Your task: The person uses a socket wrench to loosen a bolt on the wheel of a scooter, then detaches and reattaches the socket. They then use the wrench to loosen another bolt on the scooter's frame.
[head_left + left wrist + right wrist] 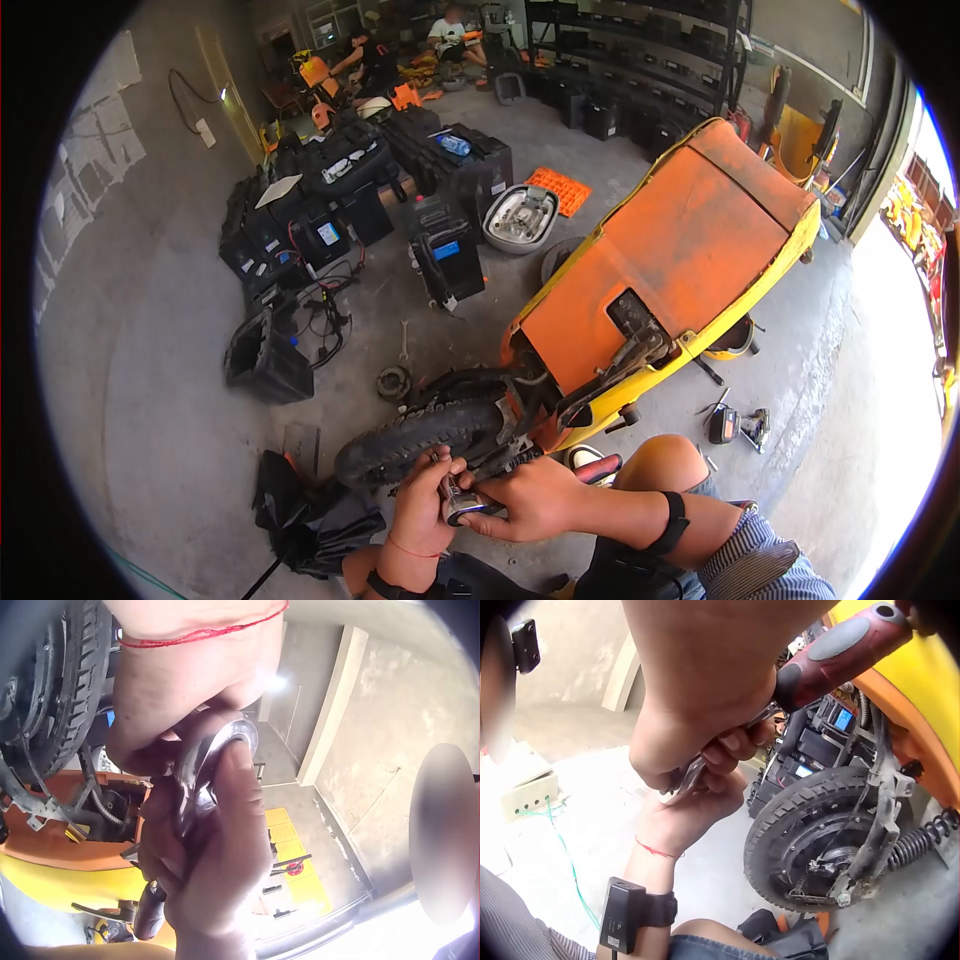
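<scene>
Both hands meet on a ratchet wrench (462,508) in front of the person's lap. My right hand (535,500) grips it by its shiny metal head and neck, the thumb lying along the round head in the left wrist view. Its red and grey handle (847,652) sticks out behind the right hand. My left hand (420,505), with a red string at the wrist, curls its fingers at the front of the ratchet's head; what lies inside those fingers is hidden. Just beyond the hands is the black-tyred wheel (769,840) of an overturned orange and yellow vehicle (690,240).
A cordless power tool (755,428) lies on the floor at right. A spanner (404,340) and a round metal part (393,382) lie beyond the wheel. Black battery boxes (447,265) and an open black case (268,358) stand farther left. Two people sit at the back.
</scene>
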Action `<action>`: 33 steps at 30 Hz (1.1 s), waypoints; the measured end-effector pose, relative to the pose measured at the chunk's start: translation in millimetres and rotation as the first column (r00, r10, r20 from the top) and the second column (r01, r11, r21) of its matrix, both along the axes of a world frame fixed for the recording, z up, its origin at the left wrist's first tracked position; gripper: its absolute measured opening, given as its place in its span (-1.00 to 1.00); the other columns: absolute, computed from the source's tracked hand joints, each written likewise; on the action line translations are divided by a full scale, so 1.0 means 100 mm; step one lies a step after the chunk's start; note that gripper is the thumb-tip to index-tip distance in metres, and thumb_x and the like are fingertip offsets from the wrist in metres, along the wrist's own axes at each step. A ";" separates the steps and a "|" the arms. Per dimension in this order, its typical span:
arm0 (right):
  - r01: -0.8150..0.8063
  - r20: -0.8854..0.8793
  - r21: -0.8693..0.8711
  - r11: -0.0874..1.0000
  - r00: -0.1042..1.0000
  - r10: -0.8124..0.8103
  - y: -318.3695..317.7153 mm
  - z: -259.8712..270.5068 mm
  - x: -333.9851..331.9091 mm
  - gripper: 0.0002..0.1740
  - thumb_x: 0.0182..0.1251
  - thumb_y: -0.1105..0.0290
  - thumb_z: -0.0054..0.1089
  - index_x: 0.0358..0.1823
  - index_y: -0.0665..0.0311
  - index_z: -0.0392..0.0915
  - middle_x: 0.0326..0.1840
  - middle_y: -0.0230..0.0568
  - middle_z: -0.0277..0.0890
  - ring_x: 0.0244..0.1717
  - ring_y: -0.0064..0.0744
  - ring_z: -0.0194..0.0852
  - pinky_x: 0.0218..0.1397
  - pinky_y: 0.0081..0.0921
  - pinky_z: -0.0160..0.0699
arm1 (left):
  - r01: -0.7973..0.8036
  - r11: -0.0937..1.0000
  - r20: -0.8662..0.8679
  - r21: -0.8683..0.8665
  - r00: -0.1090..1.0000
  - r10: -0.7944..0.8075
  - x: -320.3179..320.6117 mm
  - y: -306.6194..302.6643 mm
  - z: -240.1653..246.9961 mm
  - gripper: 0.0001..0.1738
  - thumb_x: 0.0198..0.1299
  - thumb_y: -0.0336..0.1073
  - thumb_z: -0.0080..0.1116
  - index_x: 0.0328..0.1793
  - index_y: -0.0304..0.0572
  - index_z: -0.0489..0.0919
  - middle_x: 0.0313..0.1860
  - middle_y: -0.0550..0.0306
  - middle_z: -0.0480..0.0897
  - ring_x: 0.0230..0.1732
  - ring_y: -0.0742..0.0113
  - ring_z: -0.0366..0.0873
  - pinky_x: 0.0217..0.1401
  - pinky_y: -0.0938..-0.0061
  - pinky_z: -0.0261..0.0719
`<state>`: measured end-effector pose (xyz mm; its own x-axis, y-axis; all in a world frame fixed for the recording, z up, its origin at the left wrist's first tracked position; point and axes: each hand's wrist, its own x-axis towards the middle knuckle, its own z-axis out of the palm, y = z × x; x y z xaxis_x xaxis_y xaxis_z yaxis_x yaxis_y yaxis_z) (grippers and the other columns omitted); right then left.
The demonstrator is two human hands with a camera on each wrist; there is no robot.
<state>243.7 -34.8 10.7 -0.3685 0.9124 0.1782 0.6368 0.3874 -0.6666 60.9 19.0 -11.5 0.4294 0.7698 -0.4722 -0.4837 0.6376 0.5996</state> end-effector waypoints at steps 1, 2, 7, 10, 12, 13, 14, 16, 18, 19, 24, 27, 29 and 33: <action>0.000 0.002 0.001 1.000 1.000 0.000 0.01 0.03 -0.01 -0.40 0.36 -0.21 0.05 -0.28 0.25 0.68 -0.65 -0.05 0.56 -0.60 0.07 0.60 -0.46 -0.10 0.63 | -0.015 1.000 0.024 -0.010 1.000 0.015 0.01 0.01 0.00 -0.81 0.38 -0.43 0.00 0.08 -0.11 0.41 -0.28 0.13 0.45 -0.21 0.26 0.45 -0.09 0.39 0.50; -0.007 0.074 -0.041 0.999 0.997 0.010 0.03 0.06 -0.02 -0.40 0.36 -0.21 0.05 -0.26 0.25 0.67 -0.65 -0.05 0.56 -0.61 0.06 0.60 -0.47 -0.10 0.63 | -0.016 1.000 0.027 -0.009 1.000 0.016 0.02 0.01 0.01 -0.81 0.38 -0.43 0.00 0.08 -0.11 0.41 -0.28 0.13 0.45 -0.21 0.26 0.45 -0.09 0.39 0.50; -0.031 0.094 -0.038 0.999 0.995 0.035 -0.03 -0.09 -0.01 -0.38 0.36 -0.23 0.06 -0.20 0.26 0.66 -0.66 -0.04 0.55 -0.61 0.04 0.61 -0.48 -0.10 0.63 | 0.006 0.999 -0.093 0.047 0.996 -0.001 0.07 -0.02 0.12 -0.72 0.34 -0.46 -0.01 0.17 -0.15 0.39 -0.26 0.12 0.48 -0.18 0.26 0.48 -0.03 0.38 0.52; -0.093 0.173 -0.081 0.992 0.979 0.105 -0.04 -0.05 0.02 -0.35 0.36 -0.27 0.04 -0.17 0.26 0.65 -0.67 -0.04 0.55 -0.62 0.05 0.60 -0.48 -0.10 0.63 | 0.072 0.992 -0.175 0.105 0.983 -0.053 0.09 -0.04 0.04 -0.69 0.32 -0.46 -0.01 0.19 -0.17 0.38 -0.25 0.10 0.49 -0.17 0.26 0.48 -0.02 0.37 0.51; -0.086 0.164 -0.053 0.995 0.982 0.094 -0.03 -0.06 0.01 -0.35 0.36 -0.26 0.05 -0.18 0.27 0.65 -0.66 -0.03 0.55 -0.61 0.05 0.61 -0.48 -0.11 0.63 | 0.071 0.992 -0.162 0.100 0.985 -0.054 0.07 -0.01 0.02 -0.68 0.32 -0.45 -0.01 0.19 -0.18 0.38 -0.26 0.09 0.48 -0.19 0.26 0.48 -0.03 0.38 0.51; -0.088 0.157 -0.034 0.996 0.983 0.092 -0.02 -0.07 0.00 -0.35 0.36 -0.25 0.06 -0.20 0.29 0.65 -0.65 -0.02 0.56 -0.60 0.05 0.61 -0.47 -0.11 0.64 | 0.061 0.994 -0.146 0.086 0.988 -0.048 0.07 0.00 0.01 -0.68 0.33 -0.44 -0.01 0.20 -0.19 0.38 -0.27 0.09 0.48 -0.21 0.26 0.47 -0.04 0.39 0.50; -0.090 0.156 -0.034 0.995 0.983 0.094 0.00 -0.08 0.00 -0.35 0.36 -0.25 0.06 -0.20 0.29 0.65 -0.65 -0.02 0.56 -0.60 0.05 0.61 -0.47 -0.11 0.64 | 0.060 0.995 -0.146 0.086 0.988 -0.047 0.07 0.01 0.01 -0.68 0.33 -0.44 -0.01 0.20 -0.19 0.38 -0.27 0.09 0.48 -0.21 0.26 0.47 -0.04 0.39 0.50; -0.086 0.161 -0.048 0.995 0.983 0.093 0.04 -0.12 -0.02 -0.35 0.35 -0.24 0.08 -0.23 0.32 0.65 -0.65 -0.01 0.56 -0.59 0.05 0.63 -0.46 -0.12 0.65 | 0.018 0.995 -0.111 0.101 0.994 -0.007 0.06 0.03 -0.01 -0.68 0.32 -0.43 0.00 0.19 -0.18 0.38 -0.29 0.09 0.47 -0.26 0.26 0.45 -0.09 0.40 0.49; -0.080 0.128 -0.032 0.996 0.988 0.083 0.09 -0.15 -0.05 -0.36 0.35 -0.23 0.09 -0.25 0.32 0.66 -0.64 0.00 0.56 -0.58 0.05 0.63 -0.45 -0.12 0.66 | -0.021 0.996 -0.119 0.086 0.992 0.031 0.02 0.07 -0.06 -0.70 0.32 -0.44 -0.01 0.17 -0.20 0.41 -0.31 0.08 0.47 -0.27 0.24 0.45 -0.13 0.39 0.49; -0.068 0.097 -0.016 0.998 0.993 0.069 0.11 -0.15 -0.06 -0.37 0.35 -0.22 0.09 -0.27 0.32 0.66 -0.64 0.00 0.57 -0.57 0.05 0.64 -0.44 -0.12 0.66 | -0.055 0.996 -0.123 0.070 0.990 0.063 0.00 0.09 -0.09 -0.71 0.32 -0.44 -0.01 0.15 -0.22 0.44 -0.33 0.07 0.47 -0.29 0.22 0.44 -0.17 0.38 0.48; -0.061 0.102 -0.024 0.998 0.993 0.063 0.23 -0.20 -0.18 -0.42 0.31 -0.20 0.15 -0.30 0.26 0.68 -0.64 -0.03 0.55 -0.58 0.02 0.61 -0.48 -0.16 0.63 | -0.093 0.995 -0.138 0.032 0.986 0.096 -0.13 0.21 -0.20 -0.71 0.30 -0.42 0.02 0.15 -0.19 0.43 -0.33 0.08 0.48 -0.34 0.28 0.45 -0.22 0.40 0.50; -0.070 0.107 -0.010 0.998 0.992 0.071 0.30 -0.20 -0.21 -0.40 0.33 -0.22 0.11 -0.32 0.26 0.69 -0.64 -0.04 0.56 -0.58 0.03 0.62 -0.47 -0.14 0.65 | -0.096 0.995 -0.176 0.024 0.979 0.099 -0.18 0.26 -0.22 -0.73 0.30 -0.41 0.03 0.12 -0.19 0.46 -0.31 0.06 0.53 -0.35 0.28 0.48 -0.25 0.40 0.52; -0.072 0.099 -0.004 0.997 0.992 0.072 0.34 -0.18 -0.23 -0.38 0.34 -0.23 0.07 -0.32 0.27 0.69 -0.64 -0.03 0.57 -0.59 0.04 0.63 -0.45 -0.11 0.67 | -0.086 0.996 -0.213 0.024 0.973 0.090 -0.21 0.29 -0.21 -0.75 0.30 -0.41 0.04 0.09 -0.18 0.48 -0.29 0.06 0.55 -0.35 0.28 0.50 -0.26 0.40 0.53; -0.094 0.155 -0.061 0.994 0.983 0.103 0.38 -0.16 -0.27 -0.39 0.33 -0.23 0.09 -0.32 0.26 0.69 -0.65 -0.05 0.56 -0.60 0.03 0.62 -0.47 -0.12 0.66 | -0.109 0.994 -0.236 0.005 0.966 0.107 -0.30 0.32 -0.25 -0.84 0.30 -0.37 0.08 -0.03 -0.14 0.53 -0.27 0.09 0.58 -0.32 0.28 0.56 -0.26 0.35 0.57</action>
